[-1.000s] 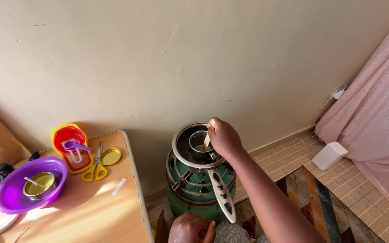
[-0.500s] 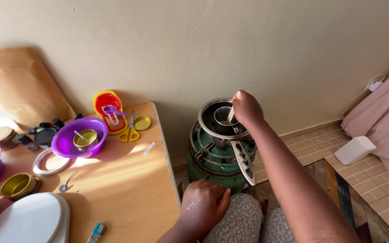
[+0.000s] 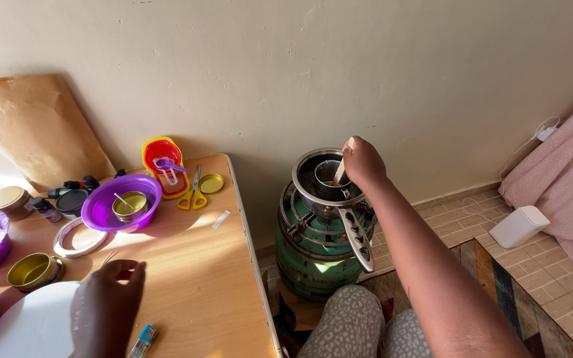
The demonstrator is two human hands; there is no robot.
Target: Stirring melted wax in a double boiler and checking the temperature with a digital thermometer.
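Right hand (image 3: 364, 163) grips the wooden stick (image 3: 342, 167), stirring the small cup (image 3: 329, 174) in the pan (image 3: 313, 189); left hand (image 3: 109, 305), open, hovers over the table (image 3: 193, 272), so steady stirring matters next.

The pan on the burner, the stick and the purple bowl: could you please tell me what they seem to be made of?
Pan: looks like polished steel, with a shiny grey rim and handle. Stick, held by the right hand: probably wood, pale, matte and flat. Purple bowl: likely plastic, with a glossy, slightly translucent rim.
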